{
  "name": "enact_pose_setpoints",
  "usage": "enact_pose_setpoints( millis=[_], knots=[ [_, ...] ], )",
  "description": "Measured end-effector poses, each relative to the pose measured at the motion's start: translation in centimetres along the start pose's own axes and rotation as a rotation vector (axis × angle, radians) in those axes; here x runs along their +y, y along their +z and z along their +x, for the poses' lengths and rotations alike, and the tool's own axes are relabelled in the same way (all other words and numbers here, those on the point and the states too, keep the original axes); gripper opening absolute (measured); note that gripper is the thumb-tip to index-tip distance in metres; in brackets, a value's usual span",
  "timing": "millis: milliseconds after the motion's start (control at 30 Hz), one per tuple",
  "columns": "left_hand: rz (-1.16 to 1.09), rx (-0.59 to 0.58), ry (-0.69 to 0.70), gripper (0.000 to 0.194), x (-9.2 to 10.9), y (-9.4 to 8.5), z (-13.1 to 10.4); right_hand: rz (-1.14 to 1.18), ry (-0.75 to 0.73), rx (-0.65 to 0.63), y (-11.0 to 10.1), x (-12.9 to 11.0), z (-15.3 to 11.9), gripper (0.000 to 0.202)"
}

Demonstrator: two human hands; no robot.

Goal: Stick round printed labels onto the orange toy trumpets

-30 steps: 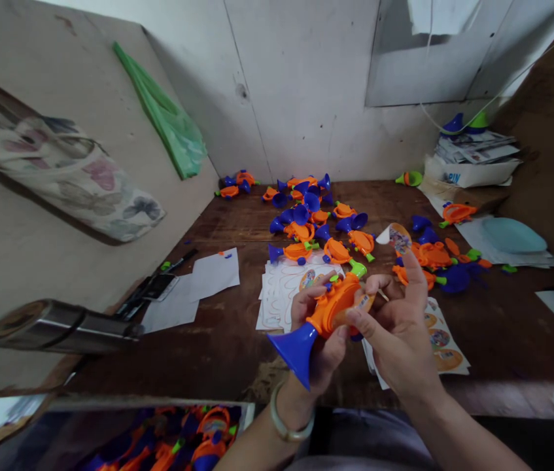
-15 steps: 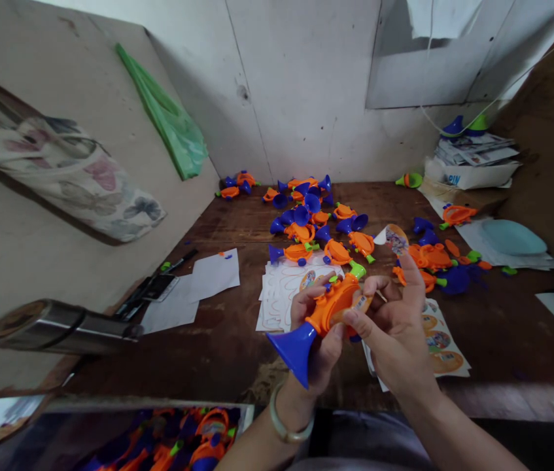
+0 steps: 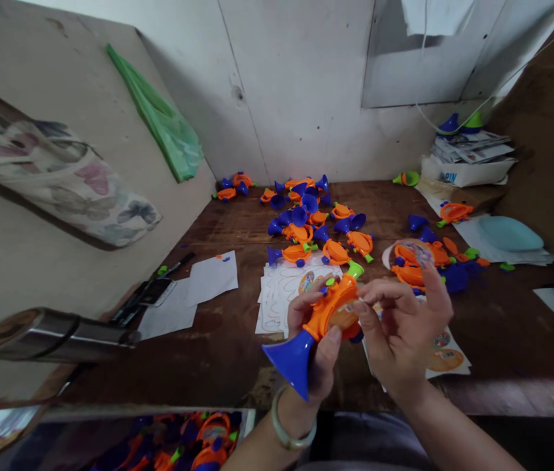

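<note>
My left hand is wrapped round an orange toy trumpet with a blue bell and a green mouthpiece, bell tilted toward me. On the trumpet's flat side lies an orange oval sticker, my left thumb at its lower edge. My right hand pinches at the sticker's right edge, thumb and a finger close together. From a raised fingertip of that hand hangs a second round sticker, blurred and see-through. Beneath the hands are white backing sheets and a sheet of oval stickers.
Several toy trumpets lie behind my hands, with loose orange and blue parts to the right. A steel flask and papers are at left. A bin of trumpets sits below the table edge. A light blue dish is at right.
The orange sticker, earlier partly lifted in my right fingers, now lies flatter against the trumpet's side. My right hand has shifted slightly right, carrying the second sticker on its raised fingertip.
</note>
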State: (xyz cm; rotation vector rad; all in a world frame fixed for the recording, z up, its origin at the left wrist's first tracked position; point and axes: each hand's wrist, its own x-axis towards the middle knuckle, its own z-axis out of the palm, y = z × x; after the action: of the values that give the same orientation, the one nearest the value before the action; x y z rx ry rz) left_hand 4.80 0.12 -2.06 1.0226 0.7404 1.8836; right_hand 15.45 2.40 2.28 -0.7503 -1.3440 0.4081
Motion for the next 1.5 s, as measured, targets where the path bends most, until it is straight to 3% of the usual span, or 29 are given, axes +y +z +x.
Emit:
enact_pose_setpoints(
  millis=[67,200,267,600,733,833,1000,1100,1167,1233,1300,1367,1433,1500],
  knots=[
    [0.019,-0.003,0.030,0.036,0.3,0.2,0.1,-0.064,-0.013,-0.002,-0.1,0.0,0.2,0.085],
    [0.037,-0.011,0.041,0.034,0.6,0.3,0.1,0.017,0.244,-0.014,-0.2,-0.7,0.5,0.079],
    [0.053,-0.006,0.028,0.034,0.6,0.1,0.0,0.048,0.290,-0.012,-0.2,-0.9,0.5,0.080],
    [0.091,-0.002,-0.007,0.036,0.5,-0.5,-0.5,0.044,0.288,-0.037,0.2,-0.7,0.3,0.079],
    [0.095,0.030,0.014,0.039,0.6,-0.7,-0.5,-0.042,0.259,0.008,-0.2,0.9,0.8,0.085],
    [0.058,0.072,-0.053,0.044,0.8,-0.5,-0.1,-0.022,0.273,0.103,-0.6,2.2,1.3,0.088],
    [-0.103,0.085,-0.304,0.047,0.4,0.5,0.6,0.313,0.454,-0.086,-0.1,1.5,1.1,0.078],
    [-0.084,0.157,-0.520,0.048,0.0,0.4,0.1,0.192,0.317,0.101,0.0,1.1,1.4,0.077],
    [-0.014,0.120,-0.538,0.046,0.0,0.0,-0.5,0.062,0.195,0.165,-0.2,1.0,1.3,0.082],
    [0.066,0.026,-0.416,0.056,0.2,-0.7,-1.0,-0.024,0.114,0.071,-0.4,0.8,0.7,0.088],
    [0.131,-0.068,-0.295,0.076,0.7,-1.3,-1.1,-0.030,0.069,-0.135,-0.6,0.1,-0.4,0.095],
    [0.219,-0.088,-0.275,0.079,1.2,-1.8,-0.7,0.037,0.070,-0.353,-0.8,-0.8,-1.4,0.097],
    [0.300,-0.043,-0.307,0.067,1.7,-2.1,-0.2,0.173,0.147,-0.471,-1.0,-1.5,-1.8,0.087],
    [0.277,0.006,-0.338,0.063,1.9,-2.2,0.2,0.316,0.279,-0.432,-1.2,-1.8,-1.3,0.058]
  ],
)
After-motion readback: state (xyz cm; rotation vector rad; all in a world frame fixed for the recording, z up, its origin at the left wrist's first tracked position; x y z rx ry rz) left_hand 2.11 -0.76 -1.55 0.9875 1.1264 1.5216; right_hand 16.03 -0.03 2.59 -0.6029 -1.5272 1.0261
